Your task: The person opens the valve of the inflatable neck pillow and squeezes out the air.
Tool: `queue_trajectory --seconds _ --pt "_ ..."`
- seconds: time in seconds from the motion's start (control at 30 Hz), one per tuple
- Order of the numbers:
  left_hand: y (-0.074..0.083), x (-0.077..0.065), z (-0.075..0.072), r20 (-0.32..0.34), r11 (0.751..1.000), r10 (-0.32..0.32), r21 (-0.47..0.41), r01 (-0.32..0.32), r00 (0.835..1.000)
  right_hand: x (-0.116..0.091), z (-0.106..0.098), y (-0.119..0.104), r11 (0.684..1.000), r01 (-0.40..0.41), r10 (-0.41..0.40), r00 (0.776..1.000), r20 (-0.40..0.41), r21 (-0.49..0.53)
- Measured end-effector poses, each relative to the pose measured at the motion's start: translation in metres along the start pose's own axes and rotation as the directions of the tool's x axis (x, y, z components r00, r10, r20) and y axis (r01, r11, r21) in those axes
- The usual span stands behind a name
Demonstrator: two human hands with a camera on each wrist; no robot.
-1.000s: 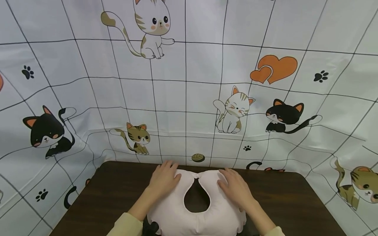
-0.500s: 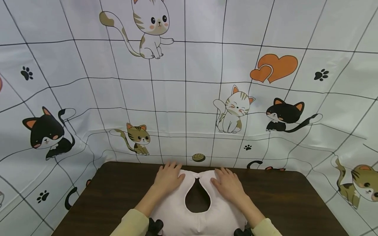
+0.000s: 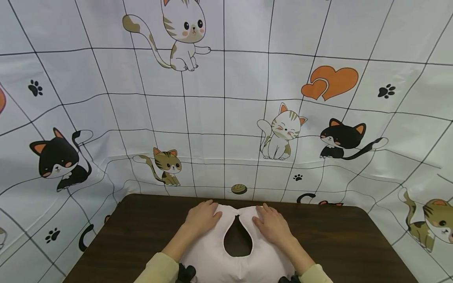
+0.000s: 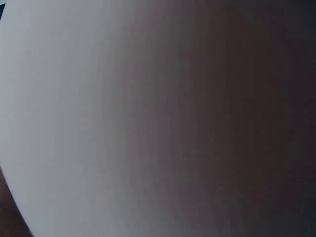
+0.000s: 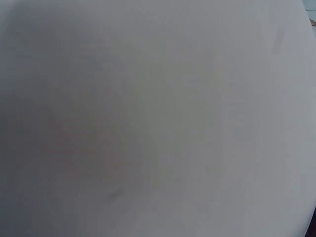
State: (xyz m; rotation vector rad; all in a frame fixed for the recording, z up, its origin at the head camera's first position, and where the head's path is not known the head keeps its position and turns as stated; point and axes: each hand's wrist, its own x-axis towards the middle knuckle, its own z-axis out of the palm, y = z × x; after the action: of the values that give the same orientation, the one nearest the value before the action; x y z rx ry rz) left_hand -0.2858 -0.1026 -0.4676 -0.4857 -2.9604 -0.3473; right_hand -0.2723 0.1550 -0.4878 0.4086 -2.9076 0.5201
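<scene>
A pale pink U-shaped neck pillow lies on the dark wooden table, its two ends meeting at the far side around a teardrop-shaped opening. Over its left end my left hand is bent, thumb on the top and fingers over the far outer edge. My right hand holds the other end in much the same way, its thumb near the opening. Close, blurred pillow fabric fills the left wrist view, and the right wrist view shows little but pale cloth. The fingertips are partly hidden.
The brown table extends on both sides of the pillow. Behind it hangs a white sheet printed with cats, paws and grid lines. Black straps or mounts sit under the wrists.
Both hands have shifted inward over the pillow's ends, the right hand more plainly. Their fingers now look more bent over the far edge. The pillow has stayed in nearly the same spot.
</scene>
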Motion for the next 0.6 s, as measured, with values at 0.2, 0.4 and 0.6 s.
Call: queue_trajectory --seconds 0.2,0.4,0.6 --pt "0.001 0.000 0.001 0.006 1.000 -0.008 -0.007 0.009 1.000 -0.001 0.003 0.001 1.000 -0.002 0.002 1.000 -0.008 -0.004" --pt "-0.003 0.000 0.001 -0.021 1.000 0.002 0.013 -0.002 1.000 -0.002 0.002 0.001 1.000 0.003 -0.003 1.000 -0.006 -0.015" --pt "-0.008 -0.003 -0.008 -0.084 0.999 0.003 0.041 0.001 0.996 -0.007 -0.009 -0.003 1.000 -0.004 0.005 0.999 -0.040 0.014"
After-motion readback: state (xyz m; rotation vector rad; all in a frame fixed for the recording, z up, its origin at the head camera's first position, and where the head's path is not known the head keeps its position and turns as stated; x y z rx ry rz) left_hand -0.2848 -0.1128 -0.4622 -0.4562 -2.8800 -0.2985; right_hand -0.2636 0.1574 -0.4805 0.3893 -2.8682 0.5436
